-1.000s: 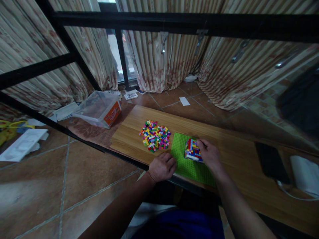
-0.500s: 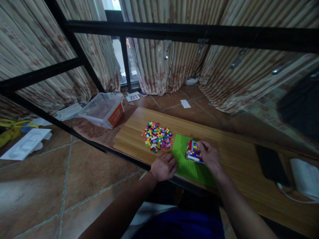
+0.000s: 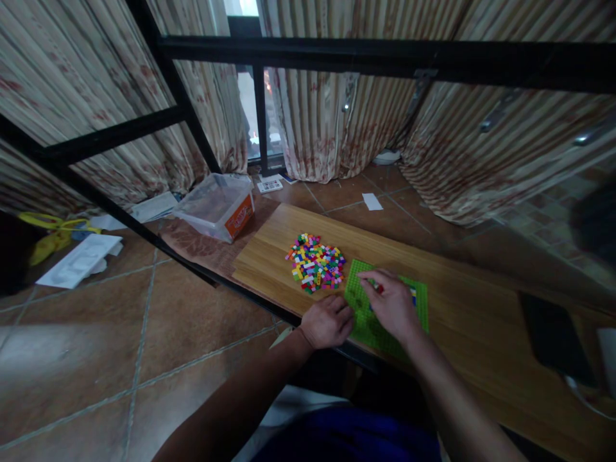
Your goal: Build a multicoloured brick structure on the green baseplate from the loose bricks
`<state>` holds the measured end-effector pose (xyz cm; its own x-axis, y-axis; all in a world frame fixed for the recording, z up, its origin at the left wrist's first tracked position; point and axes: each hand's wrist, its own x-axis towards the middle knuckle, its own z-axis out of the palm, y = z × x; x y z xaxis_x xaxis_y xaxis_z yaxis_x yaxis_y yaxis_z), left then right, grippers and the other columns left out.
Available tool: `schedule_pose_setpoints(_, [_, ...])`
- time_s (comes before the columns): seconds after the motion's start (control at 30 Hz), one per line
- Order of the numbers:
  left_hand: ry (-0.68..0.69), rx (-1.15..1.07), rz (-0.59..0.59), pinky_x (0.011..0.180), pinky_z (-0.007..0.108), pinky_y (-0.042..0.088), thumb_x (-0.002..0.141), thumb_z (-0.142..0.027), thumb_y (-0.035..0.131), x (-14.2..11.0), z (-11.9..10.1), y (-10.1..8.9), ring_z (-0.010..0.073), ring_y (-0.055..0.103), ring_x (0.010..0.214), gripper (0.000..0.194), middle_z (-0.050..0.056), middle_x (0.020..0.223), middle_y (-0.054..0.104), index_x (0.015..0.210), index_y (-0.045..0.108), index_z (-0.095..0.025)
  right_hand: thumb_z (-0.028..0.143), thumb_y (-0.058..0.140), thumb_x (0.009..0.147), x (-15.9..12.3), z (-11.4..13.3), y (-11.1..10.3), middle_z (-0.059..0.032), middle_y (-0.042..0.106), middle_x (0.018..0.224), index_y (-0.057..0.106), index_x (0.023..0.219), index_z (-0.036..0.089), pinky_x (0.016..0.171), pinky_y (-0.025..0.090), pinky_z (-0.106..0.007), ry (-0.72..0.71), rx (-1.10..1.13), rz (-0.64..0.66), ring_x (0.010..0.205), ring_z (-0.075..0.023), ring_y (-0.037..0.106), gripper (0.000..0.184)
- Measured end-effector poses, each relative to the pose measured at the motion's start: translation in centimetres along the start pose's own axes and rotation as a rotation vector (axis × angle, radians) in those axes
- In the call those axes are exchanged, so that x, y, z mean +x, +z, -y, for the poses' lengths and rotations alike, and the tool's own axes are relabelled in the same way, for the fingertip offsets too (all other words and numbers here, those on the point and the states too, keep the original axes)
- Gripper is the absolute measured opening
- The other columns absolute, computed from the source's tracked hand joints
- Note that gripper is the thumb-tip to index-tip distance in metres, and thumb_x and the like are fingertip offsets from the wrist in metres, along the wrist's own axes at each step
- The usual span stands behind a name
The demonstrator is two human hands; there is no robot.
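My right hand [image 3: 392, 305] is over the green baseplate [image 3: 359, 292], fingers stretched toward the left and parted, with no brick visible at their tips. Under it sits a block built of small coloured bricks [image 3: 414, 295]; the hand covers most of it, leaving only bits of blue, white and red in sight. My left hand [image 3: 328, 322] rests at the table's front edge by the baseplate's left corner. Its fingers are curled under, and whatever they may hold is hidden. A pile of loose toy bricks [image 3: 316, 263] in many colours lies just beyond it.
The wooden table [image 3: 269, 247] runs off to the right, where a black phone [image 3: 556, 337] with a white cable lies. A clear plastic bin [image 3: 206, 208] with an orange label stands left of the table. A black metal frame [image 3: 337, 48] crosses in front of curtains.
My right hand has come off the edge of the brick block and shifted left across it, now covering it. My left hand stays in place by the baseplate. The camera view has swung slightly left.
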<state>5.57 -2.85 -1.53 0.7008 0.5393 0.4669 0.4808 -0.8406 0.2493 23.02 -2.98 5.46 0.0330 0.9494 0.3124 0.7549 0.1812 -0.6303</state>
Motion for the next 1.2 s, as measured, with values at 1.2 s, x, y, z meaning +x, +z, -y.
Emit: schedule_pose_setpoints(1.2, [-0.462,-0.690,-0.117,0.073,0.030,0.046,0.098,-0.041,0.039,0.8,-1.0,-3.1,0.0168,0.056,0.078,0.032,0.005,0.082,0.059,0.093,0.060,-0.017,0.025,0.047,0.094,-4.0,2.5,-1.2,-0.0027,0.066,0.088,0.061,0.091,0.022,0.075,0.046,-0.029,0.045,-0.061,0.121,0.081,-0.0173,0.064,0.015])
